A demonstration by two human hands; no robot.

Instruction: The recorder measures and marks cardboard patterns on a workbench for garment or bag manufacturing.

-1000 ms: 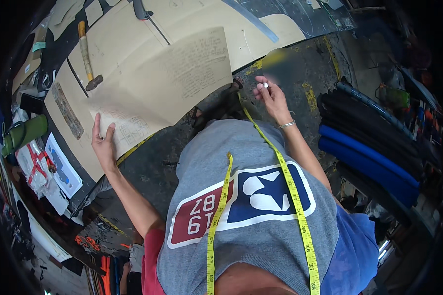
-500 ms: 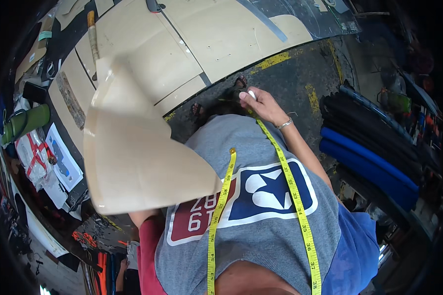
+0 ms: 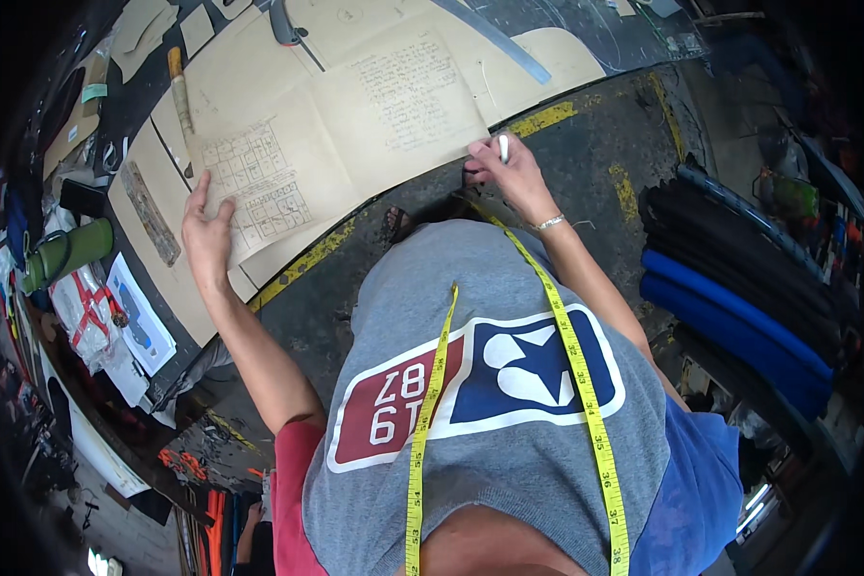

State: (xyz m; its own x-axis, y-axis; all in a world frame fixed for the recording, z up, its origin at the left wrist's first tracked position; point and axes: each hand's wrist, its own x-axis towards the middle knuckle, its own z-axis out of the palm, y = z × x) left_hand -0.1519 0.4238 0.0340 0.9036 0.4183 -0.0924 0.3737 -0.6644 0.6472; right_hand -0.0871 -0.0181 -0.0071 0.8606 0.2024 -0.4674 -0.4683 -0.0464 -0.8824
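Note:
A large tan paper sheet lies on the table, creased down the middle, with drawn grids on its left half and handwriting on its right. My left hand rests on the sheet's left edge, thumb and fingers spread apart. Near the sheet's right corner, my right hand is closed round a slim white stick, perhaps a pen; only its rounded end shows. A yellow tape measure hangs round my neck, over the grey shirt.
A wooden-handled tool and a worn wooden strip lie left of the sheet. Beyond it are a grey-and-red cutter and a grey ruler. Blue and black rolls are stacked at right. A green cylindrical case sits far left.
The raised, curled sheet has come down flat on the table, showing its marked side. My left hand, hidden before, now shows at its left edge. My right hand still holds the white stick.

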